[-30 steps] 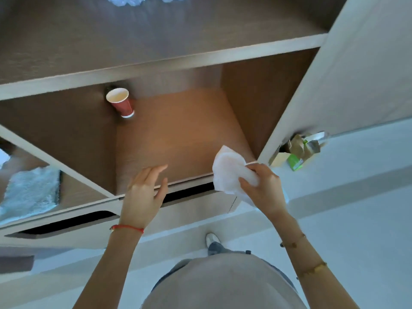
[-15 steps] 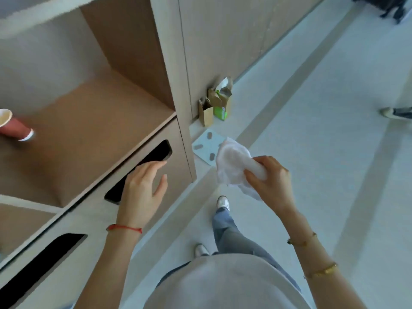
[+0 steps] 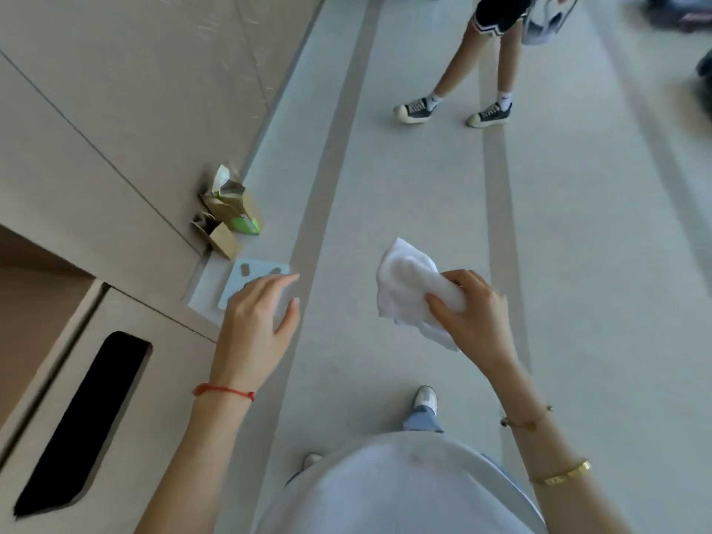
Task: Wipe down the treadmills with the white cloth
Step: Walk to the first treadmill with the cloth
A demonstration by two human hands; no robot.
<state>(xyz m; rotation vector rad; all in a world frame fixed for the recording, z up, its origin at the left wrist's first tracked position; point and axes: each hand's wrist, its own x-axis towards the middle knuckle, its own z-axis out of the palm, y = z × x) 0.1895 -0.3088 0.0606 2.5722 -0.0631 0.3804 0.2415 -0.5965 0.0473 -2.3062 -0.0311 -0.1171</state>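
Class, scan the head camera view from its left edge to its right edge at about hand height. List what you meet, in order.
Beige wooden cabinet with a dark slot opening → open left hand → crumpled white cloth → right hand, gripping that cloth → pale grey floor.

white cloth (image 3: 408, 281) | crumpled, bunched | gripped in right hand (image 3: 472, 314) | held above floor

Both our hands out in front

Our left hand (image 3: 256, 325) hangs open, fingers loose; our right hand (image 3: 472, 314) grips the white cloth (image 3: 408, 281).
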